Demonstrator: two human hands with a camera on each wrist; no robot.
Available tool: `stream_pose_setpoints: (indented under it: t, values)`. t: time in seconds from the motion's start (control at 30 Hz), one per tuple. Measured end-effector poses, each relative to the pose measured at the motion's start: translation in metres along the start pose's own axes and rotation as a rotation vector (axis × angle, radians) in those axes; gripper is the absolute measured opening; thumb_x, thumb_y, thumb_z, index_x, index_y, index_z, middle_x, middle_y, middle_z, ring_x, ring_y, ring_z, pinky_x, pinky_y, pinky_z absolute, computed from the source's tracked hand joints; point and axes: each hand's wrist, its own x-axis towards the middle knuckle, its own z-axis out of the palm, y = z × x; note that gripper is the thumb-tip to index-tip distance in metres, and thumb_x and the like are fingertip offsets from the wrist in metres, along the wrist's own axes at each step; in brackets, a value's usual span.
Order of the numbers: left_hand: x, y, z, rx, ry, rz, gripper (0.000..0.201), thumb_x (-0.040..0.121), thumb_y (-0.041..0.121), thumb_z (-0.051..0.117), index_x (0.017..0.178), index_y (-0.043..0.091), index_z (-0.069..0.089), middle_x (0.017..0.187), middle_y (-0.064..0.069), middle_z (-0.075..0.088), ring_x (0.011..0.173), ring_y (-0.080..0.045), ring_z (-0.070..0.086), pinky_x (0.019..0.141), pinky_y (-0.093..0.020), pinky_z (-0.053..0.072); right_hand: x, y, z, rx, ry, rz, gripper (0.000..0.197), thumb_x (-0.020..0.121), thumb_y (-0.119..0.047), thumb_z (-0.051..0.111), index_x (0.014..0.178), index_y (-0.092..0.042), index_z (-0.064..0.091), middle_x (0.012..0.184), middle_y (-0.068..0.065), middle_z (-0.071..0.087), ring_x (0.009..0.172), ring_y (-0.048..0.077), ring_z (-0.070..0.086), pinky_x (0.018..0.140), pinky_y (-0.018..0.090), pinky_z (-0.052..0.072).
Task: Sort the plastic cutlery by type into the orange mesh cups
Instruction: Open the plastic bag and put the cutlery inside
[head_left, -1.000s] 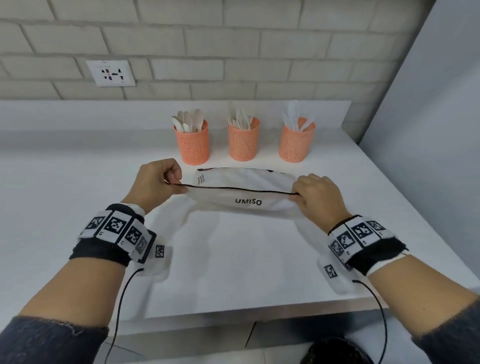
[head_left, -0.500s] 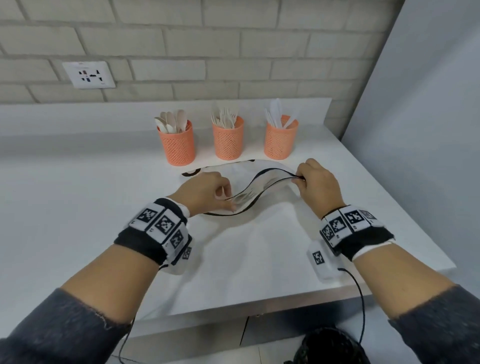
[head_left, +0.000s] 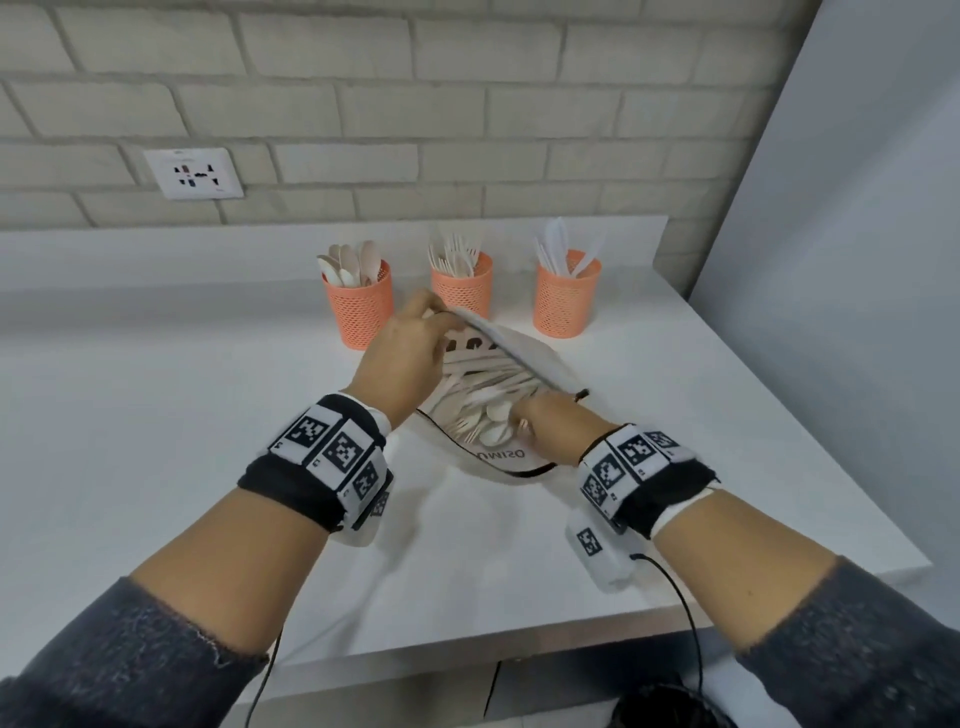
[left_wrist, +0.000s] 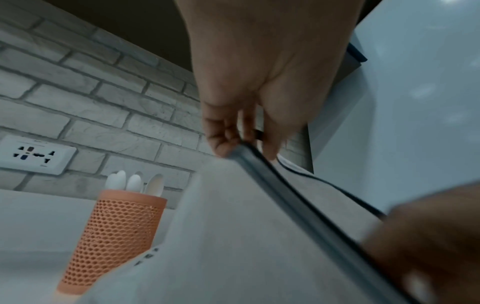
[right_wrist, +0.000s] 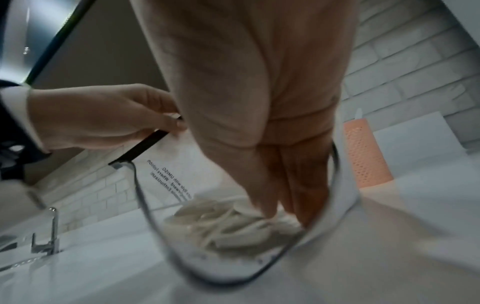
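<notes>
1. Nearest me, both forearms reach out over the white counter (head_left: 156, 415), grey sleeves pushed back and tagged bands on both wrists.
2. My right hand (head_left: 550, 421) is down in the mouth of the white bag (head_left: 540, 364), fingers (right_wrist: 270, 205) pointing into the cutlery pile (head_left: 483, 405). The fingertips touch the pieces, but I cannot tell whether they have closed on one.
3. The pile lies loose inside the bag, forks and spoons mixed, all pale plastic. The bag itself rests on the counter just in front of the cups.
4. My left hand (head_left: 410, 353) pinches the bag's black-trimmed upper edge (left_wrist: 272, 174) and holds it raised, so the mouth gapes wide. From the left wrist view, thumb and fingers are clamped right on that trim.
5. The hands are apart: left high at the far side of the opening, right low at the near side.
6. Beyond the bag stand three orange mesh cups in a row. The left cup (head_left: 358, 306) holds spoons, the middle cup (head_left: 462, 286) forks, the right cup (head_left: 566, 296) knives.
7. The left hand is close in front of the middle cup and hides part of it.
8. Farthest back, a grey brick wall (head_left: 467, 104) with a white socket (head_left: 195, 174) at the left.
9. Off to the left in the right wrist view, a tap (right_wrist: 48, 232) shows.
</notes>
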Motion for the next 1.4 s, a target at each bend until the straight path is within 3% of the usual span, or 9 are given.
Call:
stream_pose_setpoints:
  t: [0.1,0.27,0.37,0.5,0.67,0.9,1.07,1.3,1.4]
  values:
    - [-0.001,0.005,0.001,0.013,-0.115,-0.013,0.056,0.078,-0.015,0.049,0.13,0.003,0.051,0.127,-0.012,0.052,0.103,-0.029,0.055,0.082,-0.023,0.038,0.032,-0.003,-0.012,0.124,0.184,0.028,0.043,0.092,-0.002,0.04,0.136,-0.005,0.04,0.14,0.018,0.042,0.131,0.033,0.04,0.109,0.037,0.032]
    - [-0.001,-0.001,-0.004,-0.009,-0.122,-0.024,0.063,0.074,-0.02,0.044,0.131,0.006,0.051,0.127,-0.009,0.052,0.101,-0.027,0.057,0.076,-0.023,0.041,0.061,-0.001,-0.004,-0.084,0.003,0.01,0.086,0.087,-0.019,0.059,0.15,-0.013,0.0,0.158,0.015,0.004,0.145,0.032,0.01,0.117,0.041,0.013]
    - [-0.003,-0.007,-0.005,-0.033,-0.121,-0.027,0.063,0.073,-0.02,0.044,0.13,0.006,0.052,0.126,-0.011,0.054,0.099,-0.028,0.058,0.074,-0.022,0.039,0.067,0.006,-0.007,-0.027,0.047,-0.054,0.087,0.08,-0.01,0.066,0.148,-0.014,0.013,0.151,0.014,0.021,0.137,0.033,0.028,0.109,0.037,0.027]
    - [-0.002,-0.01,-0.002,-0.072,-0.121,-0.03,0.065,0.073,-0.019,0.044,0.132,0.006,0.05,0.126,-0.011,0.053,0.101,-0.028,0.057,0.078,-0.021,0.039,0.075,0.011,-0.012,-0.124,0.075,-0.111,0.074,0.072,-0.022,0.073,0.134,-0.014,0.035,0.135,0.011,0.038,0.123,0.031,0.045,0.098,0.033,0.038]
    - [0.001,-0.013,-0.002,-0.076,-0.137,-0.05,0.065,0.075,-0.017,0.046,0.135,0.007,0.046,0.129,-0.01,0.05,0.107,-0.026,0.055,0.082,-0.017,0.036,0.076,0.014,-0.011,-0.212,-0.036,-0.174,0.11,0.059,-0.037,0.083,0.145,-0.029,0.016,0.148,0.004,0.03,0.136,0.027,0.03,0.109,0.039,0.03]
    - [0.004,-0.015,-0.002,-0.091,-0.168,-0.068,0.067,0.076,-0.015,0.047,0.138,0.01,0.042,0.128,-0.01,0.05,0.105,-0.025,0.054,0.079,-0.014,0.033,0.068,-0.001,-0.018,-0.359,0.08,-0.179,0.086,0.068,-0.046,0.076,0.136,-0.01,0.039,0.145,0.013,0.029,0.137,0.029,0.024,0.112,0.038,0.024]
    - [0.004,-0.017,-0.004,-0.101,-0.181,-0.082,0.064,0.078,-0.013,0.049,0.138,0.01,0.043,0.128,-0.01,0.05,0.106,-0.024,0.053,0.078,-0.009,0.028,0.06,0.003,-0.013,-0.292,0.086,-0.415,0.092,0.068,-0.043,0.076,0.144,-0.027,0.027,0.148,0.002,0.03,0.138,0.024,0.028,0.111,0.041,0.022]
    - [0.006,-0.017,-0.003,-0.096,-0.174,-0.083,0.065,0.076,-0.014,0.046,0.136,0.01,0.045,0.126,-0.011,0.052,0.11,-0.026,0.052,0.081,-0.012,0.03,0.07,0.003,-0.007,-0.272,0.068,-0.187,0.102,0.062,-0.044,0.081,0.145,-0.02,0.026,0.134,0.015,0.045,0.122,0.035,0.047,0.102,0.038,0.037]
    - [0.006,-0.018,-0.003,-0.103,-0.197,-0.087,0.067,0.076,-0.012,0.048,0.138,0.012,0.042,0.126,-0.01,0.051,0.111,-0.025,0.051,0.081,-0.012,0.03,0.072,-0.006,-0.01,-0.284,0.061,-0.214,0.096,0.062,-0.045,0.078,0.14,-0.019,0.031,0.136,0.012,0.041,0.126,0.032,0.04,0.108,0.044,0.03]
